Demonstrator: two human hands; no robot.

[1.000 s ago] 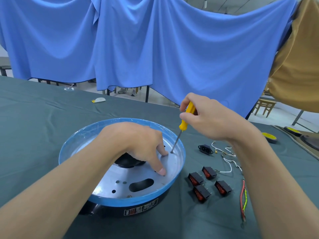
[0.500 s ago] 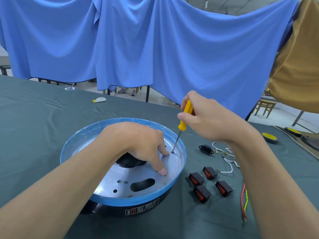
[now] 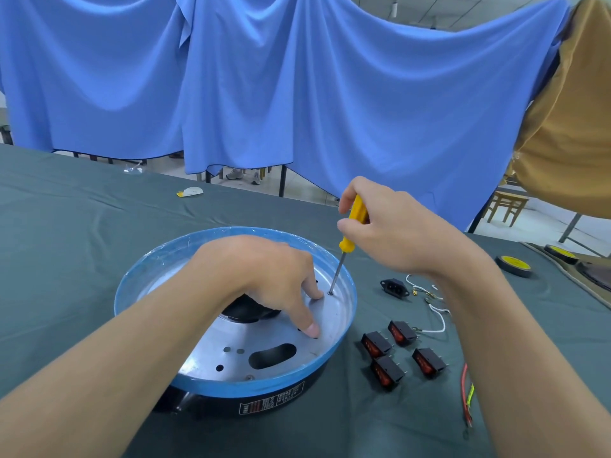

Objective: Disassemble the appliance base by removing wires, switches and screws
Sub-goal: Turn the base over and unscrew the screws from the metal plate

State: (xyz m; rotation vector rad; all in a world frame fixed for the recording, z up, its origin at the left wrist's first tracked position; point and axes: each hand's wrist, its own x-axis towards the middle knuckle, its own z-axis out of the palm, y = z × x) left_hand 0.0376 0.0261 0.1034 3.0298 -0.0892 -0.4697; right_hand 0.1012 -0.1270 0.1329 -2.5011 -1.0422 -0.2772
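While left hand still presses base flat-fingered, right hand grips screwdriver, tip unmoved.

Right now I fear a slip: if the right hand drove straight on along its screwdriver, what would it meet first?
Likely the screw under the tip, in the metal plate. The right hand grips the screwdriver tilted toward it; a fingertip of the left hand lies just beside.
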